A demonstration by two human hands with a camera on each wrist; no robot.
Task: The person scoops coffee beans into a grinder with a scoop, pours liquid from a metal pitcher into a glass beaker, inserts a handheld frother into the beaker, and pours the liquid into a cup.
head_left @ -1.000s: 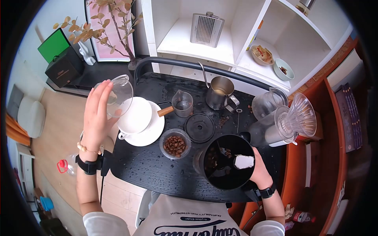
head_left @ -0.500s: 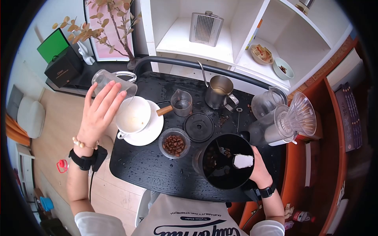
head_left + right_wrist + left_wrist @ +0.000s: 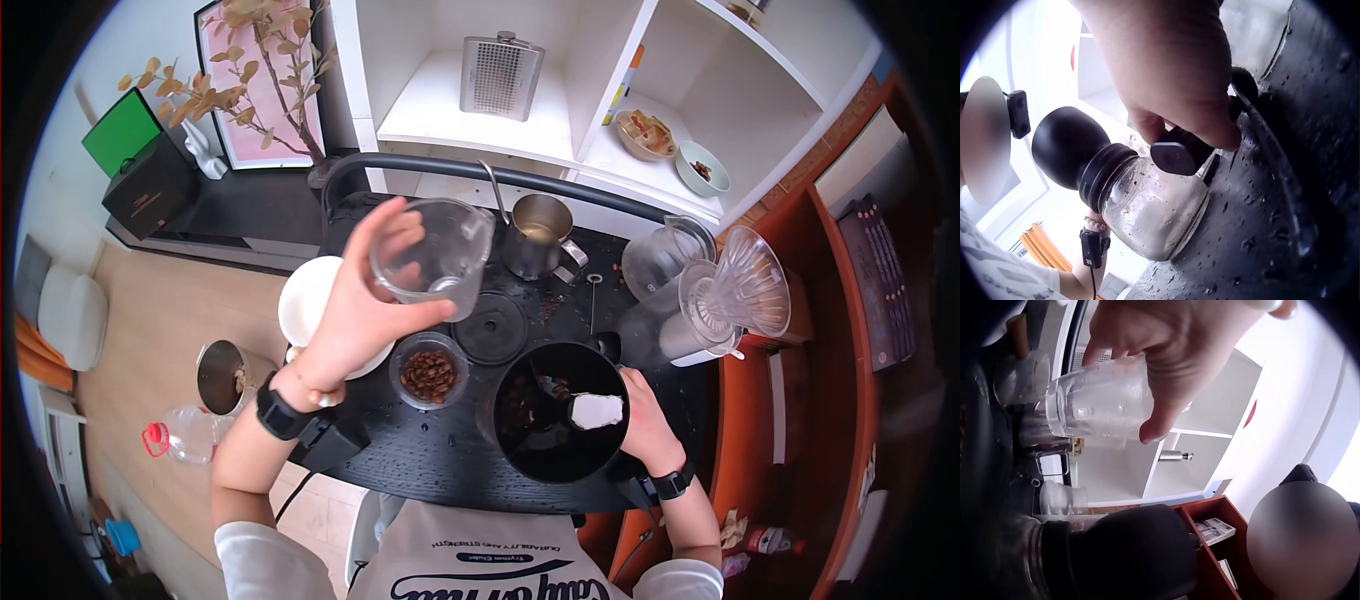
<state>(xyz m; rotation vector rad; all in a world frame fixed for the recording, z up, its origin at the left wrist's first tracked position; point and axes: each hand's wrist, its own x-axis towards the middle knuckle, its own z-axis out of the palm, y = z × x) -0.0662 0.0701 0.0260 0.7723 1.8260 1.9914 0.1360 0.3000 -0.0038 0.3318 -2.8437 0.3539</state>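
Note:
Raised above the table, my left hand (image 3: 350, 310) holds a clear glass (image 3: 430, 250) between thumb and fingers; the left wrist view shows the glass (image 3: 1100, 403) from the side. Behind that hand, a white cup (image 3: 305, 300) on a saucer is partly hidden. At the front right, a grinder with a wide black hopper (image 3: 530, 445) holds some beans and a white piece. My right hand (image 3: 650, 425) is at its right side; in the right wrist view its fingers curl round a black handle (image 3: 1175, 156) beside the glass jar (image 3: 1154, 206).
Between the hands are a cup of beans (image 3: 430, 375) and a black lid (image 3: 490, 325). Behind stands a steel kettle (image 3: 540, 235). A glass server (image 3: 665, 255) and a clear dripper (image 3: 745, 280) stand back right. A metal canister (image 3: 230, 378) is at the left.
My left hand has carried the glass rightward from above the white cup, and the glass is no longer tipped towards it. The head view has shifted slightly. My right hand keeps its place at the grinder.

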